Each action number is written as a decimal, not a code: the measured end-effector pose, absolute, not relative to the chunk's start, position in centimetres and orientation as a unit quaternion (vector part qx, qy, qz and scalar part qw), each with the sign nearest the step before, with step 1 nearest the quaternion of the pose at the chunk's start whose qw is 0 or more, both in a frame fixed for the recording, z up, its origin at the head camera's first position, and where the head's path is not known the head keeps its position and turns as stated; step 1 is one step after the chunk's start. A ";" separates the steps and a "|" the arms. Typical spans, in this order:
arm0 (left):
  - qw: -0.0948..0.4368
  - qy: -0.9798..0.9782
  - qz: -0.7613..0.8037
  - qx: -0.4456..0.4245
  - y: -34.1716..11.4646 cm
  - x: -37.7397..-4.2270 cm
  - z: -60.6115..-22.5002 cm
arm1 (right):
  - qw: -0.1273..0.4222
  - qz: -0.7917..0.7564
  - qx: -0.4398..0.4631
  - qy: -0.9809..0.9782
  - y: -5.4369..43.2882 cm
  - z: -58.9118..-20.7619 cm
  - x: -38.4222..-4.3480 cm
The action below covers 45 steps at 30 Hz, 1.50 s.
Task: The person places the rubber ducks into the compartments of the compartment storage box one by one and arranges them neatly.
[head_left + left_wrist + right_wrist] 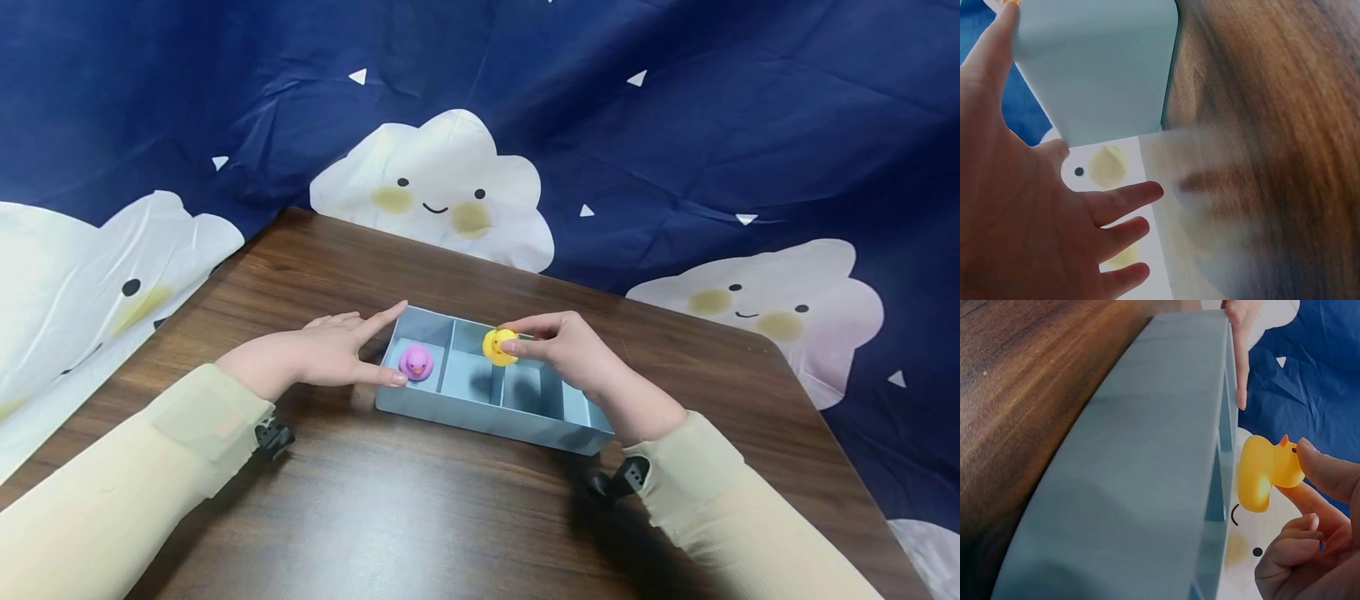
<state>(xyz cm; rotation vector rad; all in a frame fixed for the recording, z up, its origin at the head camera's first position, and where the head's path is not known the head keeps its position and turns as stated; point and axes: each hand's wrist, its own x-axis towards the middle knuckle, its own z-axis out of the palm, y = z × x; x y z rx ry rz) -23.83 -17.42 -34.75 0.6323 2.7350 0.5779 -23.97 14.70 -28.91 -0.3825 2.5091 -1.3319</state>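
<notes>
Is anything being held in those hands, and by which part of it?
Yes: the right hand pinches the yellow duck by its head. The left hand only touches the blue box at one end.

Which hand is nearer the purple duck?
Left. The left hand is beside the purple duck, at one end of the tray; the right hand is farther along, pinching the yellow duck.

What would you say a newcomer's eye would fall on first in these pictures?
Probably the yellow duck, pinched by the right hand above the box. Next, the purple duck in its leftmost compartment, near the left hand. Behind the table, smiling clouds stand out on blue cloth.
</notes>
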 end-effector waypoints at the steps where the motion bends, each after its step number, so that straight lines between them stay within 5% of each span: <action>1: 0.137 0.945 0.199 0.218 -17.4 -23.8 -34.8 | 0.140 -0.458 -0.134 0.868 14.6 -29.0 -24.0; 45: 0.141 0.943 0.209 0.215 -17.5 -24.0 -35.1 | 0.176 -0.414 -0.130 0.884 12.6 -33.4 -24.6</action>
